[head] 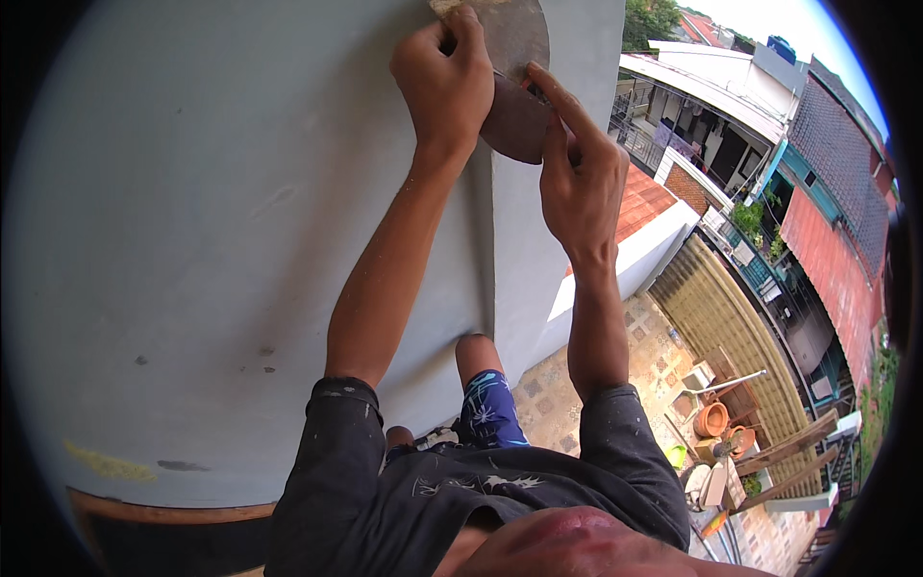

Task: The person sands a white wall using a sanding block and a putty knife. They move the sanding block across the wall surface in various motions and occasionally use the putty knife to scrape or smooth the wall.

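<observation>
Up against the pale wall [216, 216], both my hands are raised in front of me. My left hand [448, 86] is curled round the left side of a worn grey-brown round sheet [515, 36], its thumb near the pale, crumbly upper edge. Below that face hangs a dark brown curved flap [513, 119], perhaps the same sheet bent over; it resembles sandpaper, but I cannot be sure. My right hand [583, 155] pinches the flap's right side, index finger extended to the grey face. A small reddish bit shows by that fingertip.
A vertical wall corner [493, 238] runs down below my hands. Far below at right is a patterned tile floor [555, 382] with clay pots [712, 420], wooden planks [789, 440] and a corrugated fence [735, 310]. A wood-framed dark opening [180, 541] lies at lower left.
</observation>
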`<state>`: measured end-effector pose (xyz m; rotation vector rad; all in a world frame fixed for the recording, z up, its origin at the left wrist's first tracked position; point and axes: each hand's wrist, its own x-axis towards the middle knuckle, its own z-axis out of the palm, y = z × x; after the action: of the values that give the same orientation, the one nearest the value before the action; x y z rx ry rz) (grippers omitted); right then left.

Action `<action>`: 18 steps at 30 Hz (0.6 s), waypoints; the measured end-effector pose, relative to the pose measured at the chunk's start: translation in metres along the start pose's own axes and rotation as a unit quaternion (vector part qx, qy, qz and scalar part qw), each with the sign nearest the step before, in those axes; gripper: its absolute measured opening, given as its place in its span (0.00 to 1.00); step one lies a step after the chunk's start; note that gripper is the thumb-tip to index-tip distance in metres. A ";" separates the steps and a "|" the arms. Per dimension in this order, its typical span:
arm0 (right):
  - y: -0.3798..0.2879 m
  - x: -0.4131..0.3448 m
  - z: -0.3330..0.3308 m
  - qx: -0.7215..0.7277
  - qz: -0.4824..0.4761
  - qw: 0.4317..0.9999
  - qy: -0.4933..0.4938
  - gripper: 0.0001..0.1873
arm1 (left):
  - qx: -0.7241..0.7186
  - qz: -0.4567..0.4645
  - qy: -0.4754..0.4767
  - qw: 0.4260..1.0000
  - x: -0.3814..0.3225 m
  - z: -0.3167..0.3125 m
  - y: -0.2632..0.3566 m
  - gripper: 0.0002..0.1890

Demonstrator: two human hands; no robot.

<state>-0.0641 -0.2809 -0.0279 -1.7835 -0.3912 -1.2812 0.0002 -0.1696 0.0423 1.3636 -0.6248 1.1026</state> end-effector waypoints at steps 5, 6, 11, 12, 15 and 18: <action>-0.001 -0.003 0.005 0.014 -0.050 0.999 0.002 0.23 | 0.059 -0.032 0.003 0.998 0.000 -0.005 -0.011 0.27; -0.002 -0.002 0.006 0.017 -0.041 0.999 0.000 0.24 | 0.048 -0.004 0.003 0.999 0.000 -0.006 -0.011 0.27; -0.002 0.003 0.013 -0.003 -0.050 0.999 0.003 0.23 | 0.080 -0.074 0.001 0.994 0.001 -0.010 0.005 0.29; -0.002 0.006 0.014 0.005 -0.048 0.999 0.004 0.23 | 0.094 -0.054 -0.001 0.994 0.003 -0.009 0.009 0.30; -0.004 0.019 0.015 0.032 -0.035 0.999 0.017 0.23 | 0.059 -0.073 -0.007 0.996 0.029 -0.005 0.012 0.30; -0.006 0.024 0.014 0.022 -0.018 1.000 0.007 0.23 | 0.081 -0.049 -0.014 0.995 0.028 -0.001 0.002 0.29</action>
<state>-0.0496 -0.2722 -0.0049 -1.7376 -0.4419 -1.3006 0.0097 -0.1614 0.0678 1.5354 -0.4918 1.0755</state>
